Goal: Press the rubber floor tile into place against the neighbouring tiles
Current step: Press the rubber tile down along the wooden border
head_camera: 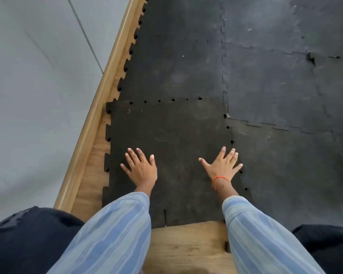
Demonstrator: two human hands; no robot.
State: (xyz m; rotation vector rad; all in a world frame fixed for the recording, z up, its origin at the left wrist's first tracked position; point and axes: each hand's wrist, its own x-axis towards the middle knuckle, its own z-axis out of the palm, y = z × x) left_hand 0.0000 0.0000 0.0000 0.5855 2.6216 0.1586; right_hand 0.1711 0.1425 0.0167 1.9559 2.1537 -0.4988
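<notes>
Soft, even daylight without hard shadows or glare; slightly blurred throughout, with wide-angle bending at the edges.

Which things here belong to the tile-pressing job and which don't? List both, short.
Part of the job:
- rubber floor tile, under both palms
- left hand, flat on it
- right hand, flat on it
- neighbouring tiles, along the far and right seams

Just there:
- wooden floor
- wooden skirting
- grey wall
- orange wrist thread
</notes>
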